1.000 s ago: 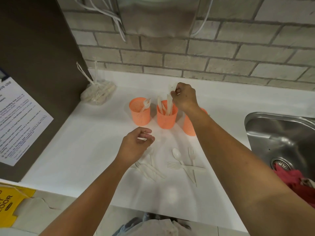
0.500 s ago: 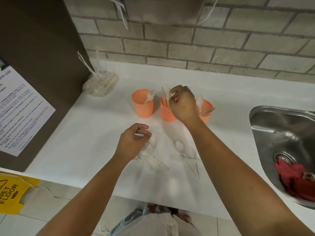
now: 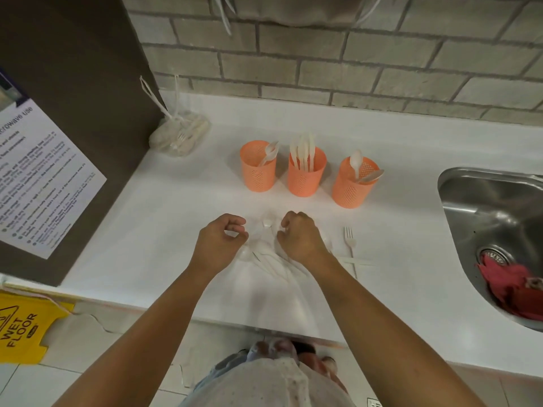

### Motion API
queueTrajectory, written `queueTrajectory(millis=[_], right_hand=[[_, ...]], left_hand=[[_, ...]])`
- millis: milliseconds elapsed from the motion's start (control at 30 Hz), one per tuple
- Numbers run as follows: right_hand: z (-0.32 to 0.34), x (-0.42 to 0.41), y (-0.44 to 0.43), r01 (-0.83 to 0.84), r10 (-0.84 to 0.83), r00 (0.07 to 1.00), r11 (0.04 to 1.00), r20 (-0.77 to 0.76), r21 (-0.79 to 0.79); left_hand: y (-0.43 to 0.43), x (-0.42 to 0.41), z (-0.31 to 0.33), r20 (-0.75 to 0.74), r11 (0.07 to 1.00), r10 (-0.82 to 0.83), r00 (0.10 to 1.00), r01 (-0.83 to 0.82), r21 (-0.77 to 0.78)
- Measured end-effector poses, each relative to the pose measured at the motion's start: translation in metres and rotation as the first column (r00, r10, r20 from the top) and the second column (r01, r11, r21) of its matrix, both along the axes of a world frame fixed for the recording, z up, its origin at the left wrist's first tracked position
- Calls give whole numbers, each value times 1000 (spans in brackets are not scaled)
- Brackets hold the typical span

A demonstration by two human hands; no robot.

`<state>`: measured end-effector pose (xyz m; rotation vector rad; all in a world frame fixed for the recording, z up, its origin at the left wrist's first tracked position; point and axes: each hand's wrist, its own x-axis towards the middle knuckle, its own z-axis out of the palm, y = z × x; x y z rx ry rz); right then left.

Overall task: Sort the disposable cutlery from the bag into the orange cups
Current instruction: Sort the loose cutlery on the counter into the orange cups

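The left hand (image 3: 219,245) and right hand (image 3: 299,239) are hanging curled over the loose cutlery (image 3: 276,265), probably choosing pieces for the orange cups (image 3: 305,179); whether they are pinching anything I cannot tell.

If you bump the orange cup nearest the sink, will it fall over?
Probably quite easily: the right orange cup looks thin, perforated and tall, so likely light. Its spoons lean past the rim, which may help it tip.
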<state>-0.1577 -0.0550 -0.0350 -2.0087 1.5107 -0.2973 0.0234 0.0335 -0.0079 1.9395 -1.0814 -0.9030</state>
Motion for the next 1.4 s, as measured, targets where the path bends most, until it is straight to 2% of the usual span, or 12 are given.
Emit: queueTrajectory(millis=[133, 233, 333, 433, 567, 767, 867, 967, 1100, 1167, 1300, 1400], right_hand=[[-4, 6, 14, 0, 1, 993, 1000, -118, 14], [-5, 9, 19, 43, -46, 991, 999, -127, -22], [-5, 10, 17, 109, -109, 992, 994, -61, -6], [-4, 10, 17, 222, -222, 972, 975, 82, 14], [5, 10, 19, 366, -324, 902, 925, 285, -104], [29, 17, 31, 310, -186, 882, 921, 433, -235], [29, 15, 41, 281, -162, 867, 939, 472, -195], [24, 10, 49, 249, -132, 865, 951, 484, -185], [21, -6, 52, 195, -82, 879, 961, 471, -196], [19, -19, 46, 237, -130, 894, 950, 429, -206], [9, -55, 21, 338, -312, 936, 926, 162, -166], [0, -72, 8, 305, -313, 948, 945, -55, -118]], left_hand=[[8, 9, -7, 10, 999, -40, 999, 40, 7], [12, 15, -9, 6, 997, -72, 997, 71, 11], [14, 18, -10, -17, 996, -93, 996, 93, 9], [14, 19, -11, -25, 993, -115, 993, 115, -5], [12, 12, -7, -102, 993, -107, 989, 101, -64], [-2, -12, 6, -281, 990, -53, 958, 12, -144], [-11, -21, 12, -366, 990, -6, 931, -47, -134], [-17, -26, 12, -378, 991, 10, 926, -58, -117], [-17, -32, 6, -360, 991, 56, 931, -97, -98], [-16, -34, 3, -364, 987, 91, 927, -132, -89], [-15, -33, 2, -427, 981, 133, 894, -181, -74], [-14, -34, 2, -465, 979, 134, 875, -190, -76]])
